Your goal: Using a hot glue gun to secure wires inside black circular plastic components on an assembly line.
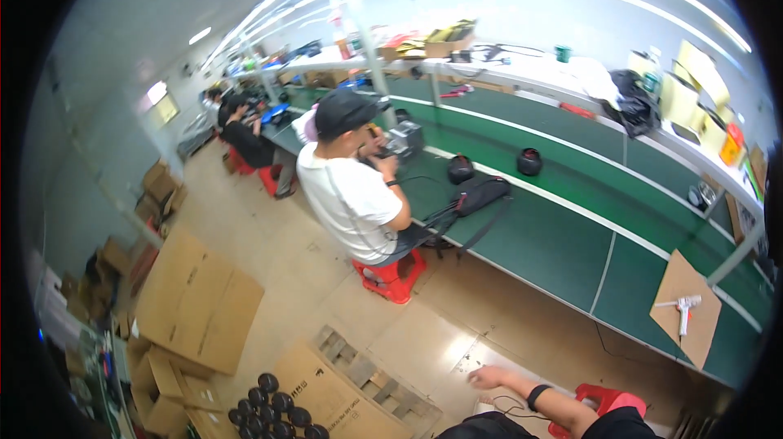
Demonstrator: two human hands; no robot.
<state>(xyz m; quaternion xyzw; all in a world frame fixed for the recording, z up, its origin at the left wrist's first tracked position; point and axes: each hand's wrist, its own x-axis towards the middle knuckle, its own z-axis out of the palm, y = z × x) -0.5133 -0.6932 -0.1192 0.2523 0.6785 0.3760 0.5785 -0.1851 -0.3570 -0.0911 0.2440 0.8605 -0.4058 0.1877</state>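
My right hand (487, 377) reaches in from the lower right, over the floor, its arm wearing a black wristband. The fingers look loosely apart and hold nothing that I can see. Just below it lies a dark cable (514, 408) beside a small pale object that I cannot make out. A red plastic stool (612, 400) stands beside my forearm. My left hand is out of view. On the bench at the right, a white glue gun (687, 308) rests on a brown cardboard sheet (708, 330).
A long green workbench (563, 264) carries two black round devices (529, 162) and a black bag (483, 194). A co-worker in white (347, 202) sits there on a red stool (393, 280). Cardboard boxes (200, 300), a wooden pallet (379, 382) and several black round parts (281, 402) occupy the floor.
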